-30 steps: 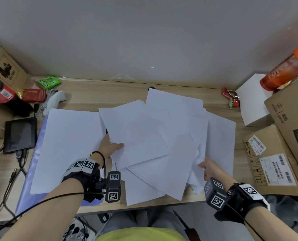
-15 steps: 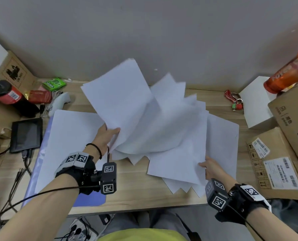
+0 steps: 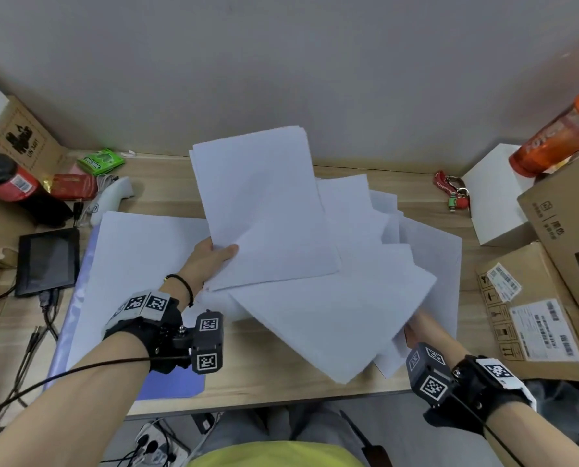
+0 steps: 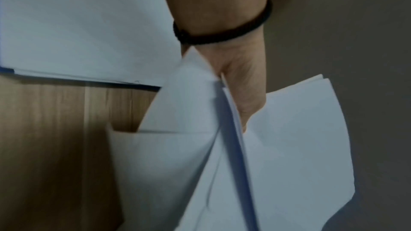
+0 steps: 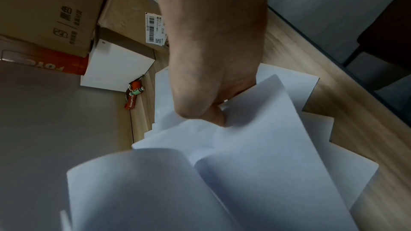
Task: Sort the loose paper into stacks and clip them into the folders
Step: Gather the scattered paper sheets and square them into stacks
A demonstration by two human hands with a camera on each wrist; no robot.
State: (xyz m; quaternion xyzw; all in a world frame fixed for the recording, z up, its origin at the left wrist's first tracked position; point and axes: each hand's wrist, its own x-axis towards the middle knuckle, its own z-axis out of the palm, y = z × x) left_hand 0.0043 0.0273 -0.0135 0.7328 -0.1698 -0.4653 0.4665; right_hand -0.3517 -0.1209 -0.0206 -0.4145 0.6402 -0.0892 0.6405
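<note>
Head view hides right hand (image 3: 419,323) under loose paper (image 3: 332,318); right wrist view shows it pinching sheets; left hand (image 3: 210,261) grips sheaf (image 3: 261,210).

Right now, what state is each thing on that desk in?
Left hand: grips a lifted bundle of sheets.
Right hand: pinches the fanned loose sheets.
Blue folder: flat, under a paper stack.
Small screen: dark.
Orange bottle: lying tilted.
Cardboard boxes: closed.
</note>
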